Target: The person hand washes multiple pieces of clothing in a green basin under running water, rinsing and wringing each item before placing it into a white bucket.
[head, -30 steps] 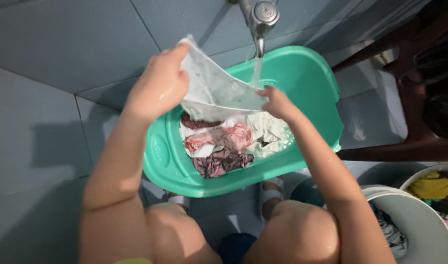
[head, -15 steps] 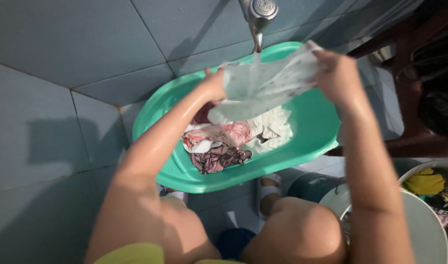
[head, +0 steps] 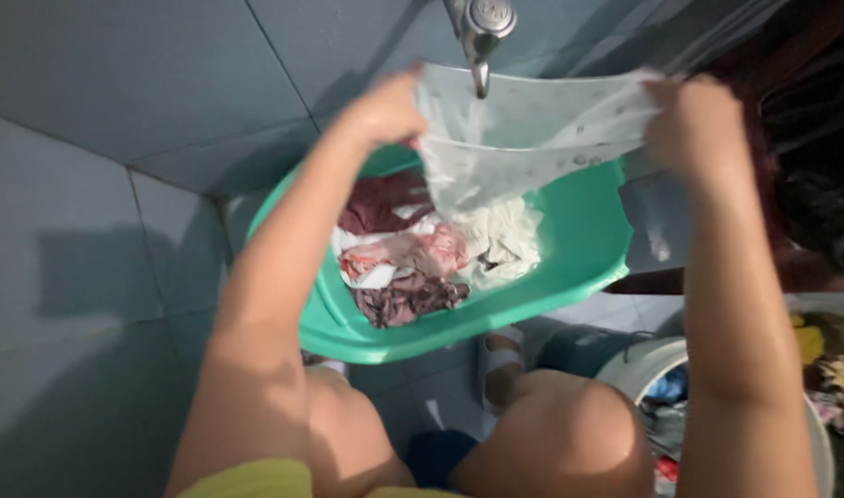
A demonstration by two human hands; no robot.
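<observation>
Both grips closed on a white spotted cloth (head: 532,129), stretched between left hand (head: 380,111) & right hand (head: 694,124). Metal tap (head: 480,32) sits just above the cloth's top edge, btwn the grips. Below them: green tub (head: 578,249) w/ wet clothes (head: 413,254). White bucket (head: 643,364) under right forearm.

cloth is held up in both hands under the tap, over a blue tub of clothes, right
Not quite: the tub is green, not blue, as the head view shows. The rest holds: both the left hand and right hand hold the cloth stretched under the tap.
</observation>
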